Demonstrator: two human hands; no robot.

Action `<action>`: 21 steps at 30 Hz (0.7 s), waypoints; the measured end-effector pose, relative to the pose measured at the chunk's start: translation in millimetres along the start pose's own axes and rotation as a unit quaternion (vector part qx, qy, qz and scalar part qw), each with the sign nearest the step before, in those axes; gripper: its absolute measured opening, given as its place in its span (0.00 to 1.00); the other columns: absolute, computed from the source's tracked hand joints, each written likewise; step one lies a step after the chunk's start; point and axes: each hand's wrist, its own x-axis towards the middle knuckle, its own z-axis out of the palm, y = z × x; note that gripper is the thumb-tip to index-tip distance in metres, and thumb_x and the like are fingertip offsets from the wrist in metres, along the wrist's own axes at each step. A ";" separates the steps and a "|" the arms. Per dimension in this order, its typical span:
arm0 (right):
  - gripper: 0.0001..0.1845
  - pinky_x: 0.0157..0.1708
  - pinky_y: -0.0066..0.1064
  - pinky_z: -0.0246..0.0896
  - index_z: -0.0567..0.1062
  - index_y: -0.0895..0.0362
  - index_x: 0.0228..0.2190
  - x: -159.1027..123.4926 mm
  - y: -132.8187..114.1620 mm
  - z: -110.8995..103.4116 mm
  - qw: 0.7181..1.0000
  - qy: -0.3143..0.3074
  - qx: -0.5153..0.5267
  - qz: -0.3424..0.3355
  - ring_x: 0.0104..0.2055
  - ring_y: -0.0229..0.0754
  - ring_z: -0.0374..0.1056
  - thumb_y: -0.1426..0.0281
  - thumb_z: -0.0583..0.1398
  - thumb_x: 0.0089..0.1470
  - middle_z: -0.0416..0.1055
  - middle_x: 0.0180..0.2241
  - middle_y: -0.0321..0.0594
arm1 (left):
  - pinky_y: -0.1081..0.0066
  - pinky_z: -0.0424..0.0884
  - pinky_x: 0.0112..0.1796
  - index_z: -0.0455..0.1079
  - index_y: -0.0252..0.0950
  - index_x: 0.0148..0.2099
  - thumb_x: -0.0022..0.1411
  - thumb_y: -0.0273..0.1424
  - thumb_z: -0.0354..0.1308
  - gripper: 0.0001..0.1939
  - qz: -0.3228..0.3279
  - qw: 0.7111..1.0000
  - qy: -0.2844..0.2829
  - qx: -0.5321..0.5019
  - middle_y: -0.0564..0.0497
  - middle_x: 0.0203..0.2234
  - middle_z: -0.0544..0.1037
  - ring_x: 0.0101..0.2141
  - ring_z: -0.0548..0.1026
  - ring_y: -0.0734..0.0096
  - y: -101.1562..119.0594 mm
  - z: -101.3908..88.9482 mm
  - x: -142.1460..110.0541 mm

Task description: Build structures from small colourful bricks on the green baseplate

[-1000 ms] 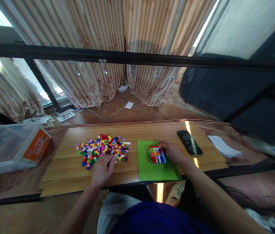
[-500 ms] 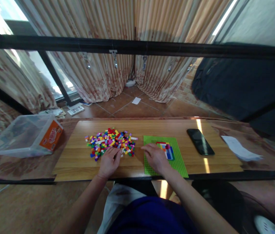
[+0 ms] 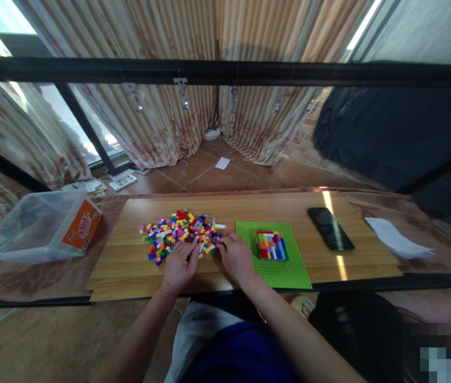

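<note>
A heap of small coloured bricks (image 3: 179, 231) lies on the wooden tabletop (image 3: 129, 266). My left hand (image 3: 180, 267) rests at the heap's near edge, fingers curled onto the bricks. My right hand (image 3: 235, 258) reaches the heap's right end, fingertips among the bricks; what either hand holds is too small to see. To the right lies a green baseplate (image 3: 285, 268) with a block of coloured bricks (image 3: 271, 246) built on it.
A black phone (image 3: 330, 228) lies right of the baseplate, and white paper (image 3: 396, 238) lies further right. A clear plastic box with an orange label (image 3: 45, 226) stands at the left. A black bar (image 3: 225, 72) crosses overhead. Curtains hang behind.
My right hand left the built block on the baseplate and moved left to the brick heap. My left hand stayed at the heap's near edge.
</note>
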 end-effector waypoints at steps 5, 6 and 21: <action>0.12 0.45 0.31 0.58 0.77 0.55 0.37 4.7 -1.2 3.5 1.000 -0.014 -0.009 0.015 0.44 0.43 0.67 0.66 0.54 0.62 0.72 0.40 0.43 | 0.64 0.70 0.44 0.72 0.37 0.38 0.67 0.32 0.49 0.11 -0.003 1.000 -0.006 0.004 0.49 0.30 0.79 0.34 0.75 0.67 0.1 -0.6 0.8; 0.12 0.45 0.32 0.59 0.77 0.55 0.37 5.5 -0.3 3.9 1.000 -0.016 -0.008 0.012 0.44 0.43 0.67 0.66 0.54 0.62 0.72 0.40 0.44 | 0.64 0.70 0.44 0.72 0.37 0.38 0.67 0.33 0.49 0.11 -0.001 1.000 -0.007 0.005 0.49 0.30 0.79 0.33 0.75 0.67 -0.4 -0.6 0.8; 0.06 0.41 0.34 0.64 0.73 0.53 0.30 -3.8 7.0 -6.7 0.992 0.075 0.087 -0.061 0.40 0.44 0.68 0.74 0.56 0.57 0.72 0.35 0.39 | 0.64 0.70 0.43 0.72 0.36 0.38 0.66 0.31 0.51 0.09 0.025 0.999 -0.002 0.022 0.49 0.31 0.79 0.35 0.75 0.66 -1.2 -3.7 2.1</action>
